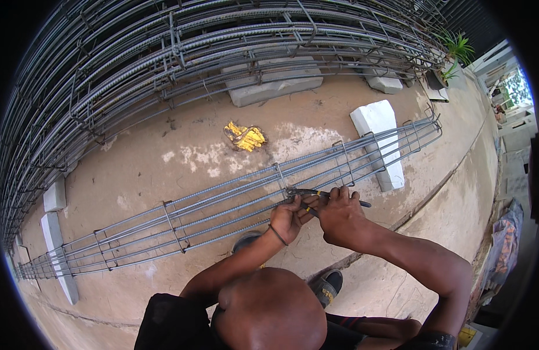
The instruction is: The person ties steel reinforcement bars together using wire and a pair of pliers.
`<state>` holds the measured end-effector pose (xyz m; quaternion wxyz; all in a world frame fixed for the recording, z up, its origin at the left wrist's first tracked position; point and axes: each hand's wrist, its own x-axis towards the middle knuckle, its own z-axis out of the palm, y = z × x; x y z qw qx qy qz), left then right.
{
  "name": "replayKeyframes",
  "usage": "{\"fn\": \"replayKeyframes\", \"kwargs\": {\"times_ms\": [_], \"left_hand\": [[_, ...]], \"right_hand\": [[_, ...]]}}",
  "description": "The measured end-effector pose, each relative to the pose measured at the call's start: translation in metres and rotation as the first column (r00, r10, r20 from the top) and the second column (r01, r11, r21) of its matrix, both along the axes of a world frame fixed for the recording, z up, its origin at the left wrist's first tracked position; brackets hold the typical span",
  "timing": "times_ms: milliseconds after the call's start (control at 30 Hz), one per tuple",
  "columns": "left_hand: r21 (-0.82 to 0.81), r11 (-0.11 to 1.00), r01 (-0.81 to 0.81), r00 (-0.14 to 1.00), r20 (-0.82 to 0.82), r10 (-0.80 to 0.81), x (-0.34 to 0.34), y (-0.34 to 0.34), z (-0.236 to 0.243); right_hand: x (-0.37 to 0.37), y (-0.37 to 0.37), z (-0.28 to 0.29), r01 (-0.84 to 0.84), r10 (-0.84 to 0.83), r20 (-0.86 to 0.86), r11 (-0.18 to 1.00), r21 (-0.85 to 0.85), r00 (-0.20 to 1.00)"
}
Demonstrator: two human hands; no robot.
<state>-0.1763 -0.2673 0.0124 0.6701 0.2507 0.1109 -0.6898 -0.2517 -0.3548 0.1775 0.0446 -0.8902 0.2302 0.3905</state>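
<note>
My right hand (343, 213) is closed round the handles of black pliers (319, 194) with yellow bands, their jaws at a crossing of bars and a stirrup on a long steel rebar cage (252, 186). My left hand (290, 217) is just left of it, fingers curled beneath the pliers' head against the cage; what they grip is hidden. The cage lies diagonally across white blocks, one on the right (383, 163), another on the left (65, 286).
Stacked rebar cages (164, 41) fill the upper left, on pale blocks (269, 87). Crumpled yellow gloves (246, 136) lie on the concrete floor (153, 175). A potted plant (456, 49) stands upper right, a grey sack (506, 245) at the right. A bare head (269, 309) and shoes show below.
</note>
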Motion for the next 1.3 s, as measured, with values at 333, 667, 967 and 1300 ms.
{"fn": "replayKeyframes", "kwargs": {"times_ms": [333, 667, 967, 1300], "left_hand": [[0.431, 0.902, 0.017, 0.927, 0.332, -0.176, -0.009, 0.009, 0.012], [-0.093, 0.995, -0.035, 0.935, -0.355, 0.000, -0.023, -0.031, -0.011], [-0.153, 0.963, -0.224, 0.912, -0.382, 0.151, -0.030, -0.044, -0.027], [-0.180, 0.940, -0.291, 0.912, -0.350, 0.215, -0.046, -0.053, -0.104]], "right_hand": [[-0.012, -0.010, -0.010, -0.259, 0.330, 0.221, 0.919, -0.298, 0.918], [-0.018, 0.021, -0.017, -0.252, 0.380, 0.218, 0.855, -0.452, 0.899], [-0.020, 0.021, -0.008, -0.207, 0.264, 0.178, 0.936, -0.286, 0.948], [-0.006, 0.017, 0.006, -0.187, 0.195, 0.056, 0.973, -0.133, 0.979]]}}
